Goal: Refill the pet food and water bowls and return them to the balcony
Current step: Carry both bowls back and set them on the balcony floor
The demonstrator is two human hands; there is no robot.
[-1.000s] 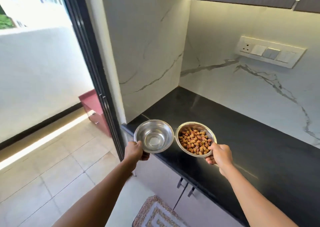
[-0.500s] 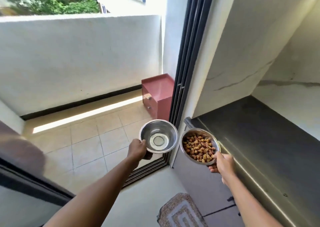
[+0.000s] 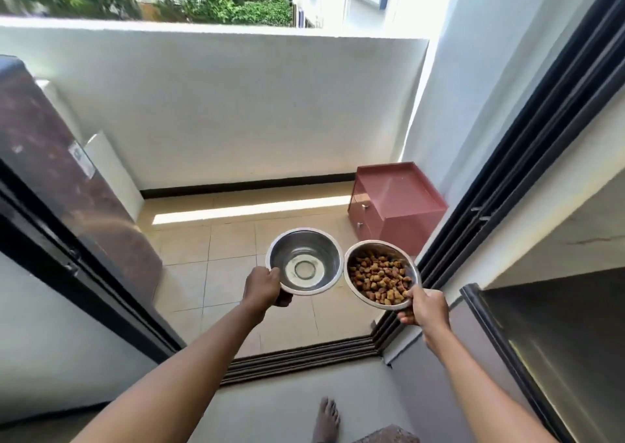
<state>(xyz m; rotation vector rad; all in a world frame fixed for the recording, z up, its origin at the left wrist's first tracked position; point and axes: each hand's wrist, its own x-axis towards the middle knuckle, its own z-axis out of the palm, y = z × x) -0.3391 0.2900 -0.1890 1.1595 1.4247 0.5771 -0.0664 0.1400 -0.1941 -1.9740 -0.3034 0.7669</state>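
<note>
The left hand [image 3: 262, 287] grips the near rim of the water bowl [image 3: 304, 261]. Its thumb lies on the rim and its fingers [image 3: 284, 299] are curled under the bowl. The bowl is bare steel, and whether it holds water cannot be told.

The right hand [image 3: 427, 310] grips the near rim of the food bowl [image 3: 353, 293], with the thumb over the rim and the fingers clenched beneath. This bowl carries a layer of brown kibble [image 3: 378, 278].

Both bowls are held in the air side by side, with the water bowl on the left. The rims are just beside each other, and contact cannot be told. Both are seen against the tiled balcony floor [image 3: 220, 256], beyond the door track [image 3: 297, 358].

A red cabinet [image 3: 399, 206] stands on that floor in the right corner, behind the food bowl. A white parapet [image 3: 236, 104] closes the far side. A dark counter [image 3: 558, 341] lies indoors at the right. A bare foot [image 3: 326, 419] stands indoors beside a mat [image 3: 389, 435].
</note>
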